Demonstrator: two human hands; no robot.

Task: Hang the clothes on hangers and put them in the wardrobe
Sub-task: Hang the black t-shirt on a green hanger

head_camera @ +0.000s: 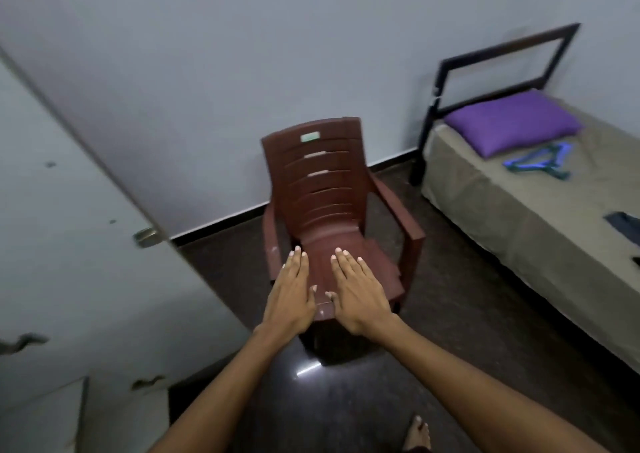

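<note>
My left hand (290,290) and my right hand (360,290) are stretched out flat side by side, palms down, over the seat of a brown plastic chair (322,179). Both hands hold nothing and their fingers are spread. Blue and green hangers (538,161) lie on the bed (519,217) at the right, beside a purple pillow (512,123). A dark garment (625,225) lies at the bed's right edge, partly cut off by the frame. The grey wardrobe (69,262) stands at the left with its doors shut.
The chair stands against the pale wall between the wardrobe and the bed. A dark metal bed frame (498,57) rises behind the pillow. The floor is dark and glossy. My bare foot (417,432) shows at the bottom.
</note>
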